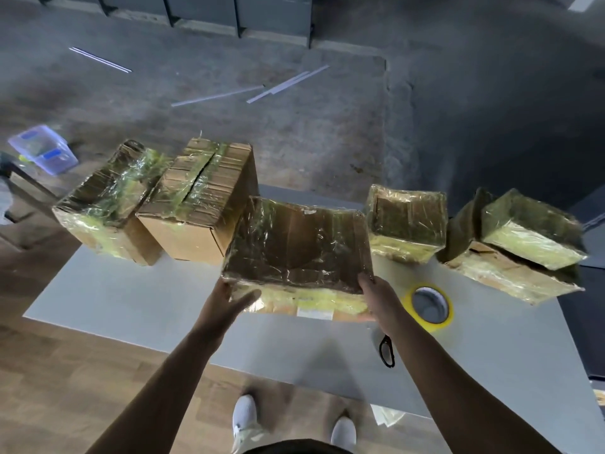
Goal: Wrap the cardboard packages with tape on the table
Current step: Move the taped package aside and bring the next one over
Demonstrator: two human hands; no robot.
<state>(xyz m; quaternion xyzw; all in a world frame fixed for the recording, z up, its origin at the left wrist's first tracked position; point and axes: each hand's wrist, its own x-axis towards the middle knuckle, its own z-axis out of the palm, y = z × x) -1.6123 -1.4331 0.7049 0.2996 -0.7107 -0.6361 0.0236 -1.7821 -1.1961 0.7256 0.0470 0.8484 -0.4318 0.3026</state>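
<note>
A flat cardboard package point(296, 250) covered in clear tape is in the middle, lifted above the grey table point(131, 296). My left hand point(226, 296) holds its near left corner, thumb on the front face. My right hand point(376, 291) grips its near right corner. A yellow-rimmed tape roll point(430, 306) lies on the table just right of my right hand. Two taped boxes point(108, 204) point(203, 198) stand at the left. A smaller taped box point(406, 224) and a stack of two taped packages point(517, 247) sit at the right.
Black-handled scissors point(387, 350) lie on the table under my right forearm. A clear plastic bin point(42, 149) sits on the floor at the far left. Thin white strips point(288, 83) lie on the concrete floor beyond the table. My shoes point(244, 417) show below the near edge.
</note>
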